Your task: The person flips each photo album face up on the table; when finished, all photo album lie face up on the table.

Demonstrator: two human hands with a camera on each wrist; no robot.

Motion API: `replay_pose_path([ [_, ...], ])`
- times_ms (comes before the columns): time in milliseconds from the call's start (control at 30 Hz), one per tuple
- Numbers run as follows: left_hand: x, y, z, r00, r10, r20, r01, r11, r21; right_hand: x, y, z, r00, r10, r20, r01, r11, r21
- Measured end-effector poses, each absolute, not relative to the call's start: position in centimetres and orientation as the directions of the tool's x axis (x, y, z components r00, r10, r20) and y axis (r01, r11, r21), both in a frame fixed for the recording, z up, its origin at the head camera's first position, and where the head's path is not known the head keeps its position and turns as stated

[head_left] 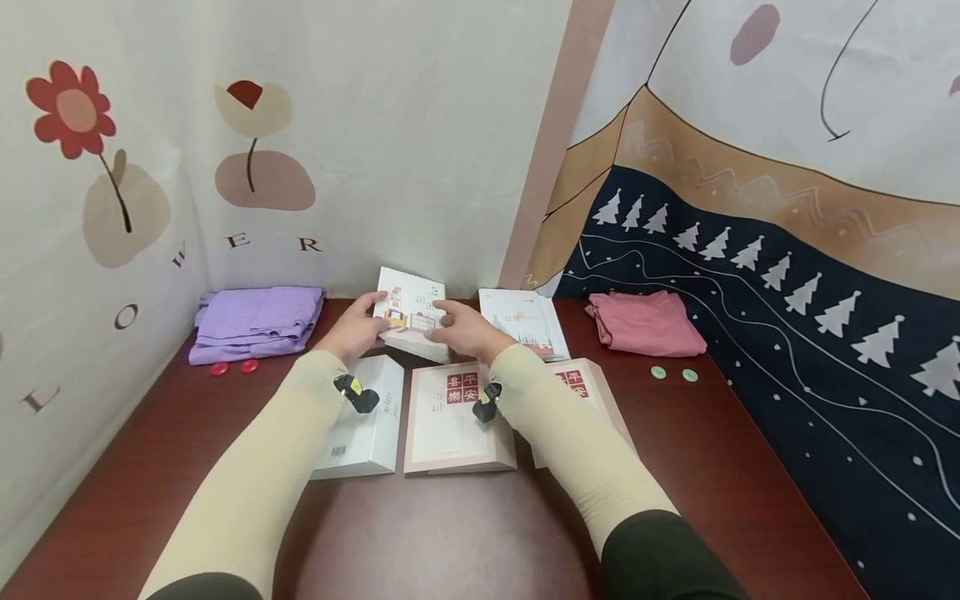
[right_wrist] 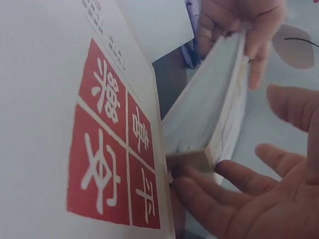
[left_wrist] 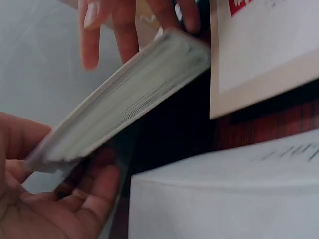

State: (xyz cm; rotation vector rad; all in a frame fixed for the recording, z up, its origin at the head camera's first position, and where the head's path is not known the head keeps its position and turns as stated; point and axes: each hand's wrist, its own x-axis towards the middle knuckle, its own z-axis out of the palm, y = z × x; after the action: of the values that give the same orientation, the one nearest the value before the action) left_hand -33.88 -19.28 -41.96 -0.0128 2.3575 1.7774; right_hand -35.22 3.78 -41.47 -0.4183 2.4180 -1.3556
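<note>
A thick white book [head_left: 412, 293] with a small coloured drawing on its cover is held tilted near the back of the table. My left hand [head_left: 352, 327] grips its left end, thumb on one cover and fingers under the other. At the opposite end is my right hand [head_left: 471, 330]; its fingers touch a corner of the book, spread and fairly straight, with the thumb apart in the right wrist view. Just in front lie a white book with a barcode [head_left: 371, 433] and a pink-bordered book with red character squares [head_left: 442, 437].
Another pink-edged book [head_left: 592, 379] lies partly under my right forearm. A white illustrated book [head_left: 525, 312] is at the back. Folded purple cloth [head_left: 258, 321] and red buttons [head_left: 249, 366] are left; folded pink cloth [head_left: 645, 321] and green buttons [head_left: 658, 372] are right. Printed curtains [head_left: 405, 150] stand behind.
</note>
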Motion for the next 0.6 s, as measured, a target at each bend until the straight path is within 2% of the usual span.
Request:
replay_pose_path([
  [267,-32.3,-19.1,-40.8,-0.995,0.100,0.001,0.015,0.145,0.989,-35.0,3.6,-41.7,-0.844,-0.501,-0.192,0.028,0.317,-0.948],
  [433,-31.7,-18.9,-41.0,-0.977,0.209,0.041,0.064,0.103,0.993,-34.8,3.1,-41.7,-0.839,-0.520,-0.162,0.051,0.221,-0.974],
  [600,-31.9,-18.2,-41.7,-0.948,0.317,0.013,0.069,0.166,0.984,-34.6,2.5,-41.7,-0.872,-0.479,-0.097,0.055,0.102,-0.993],
])
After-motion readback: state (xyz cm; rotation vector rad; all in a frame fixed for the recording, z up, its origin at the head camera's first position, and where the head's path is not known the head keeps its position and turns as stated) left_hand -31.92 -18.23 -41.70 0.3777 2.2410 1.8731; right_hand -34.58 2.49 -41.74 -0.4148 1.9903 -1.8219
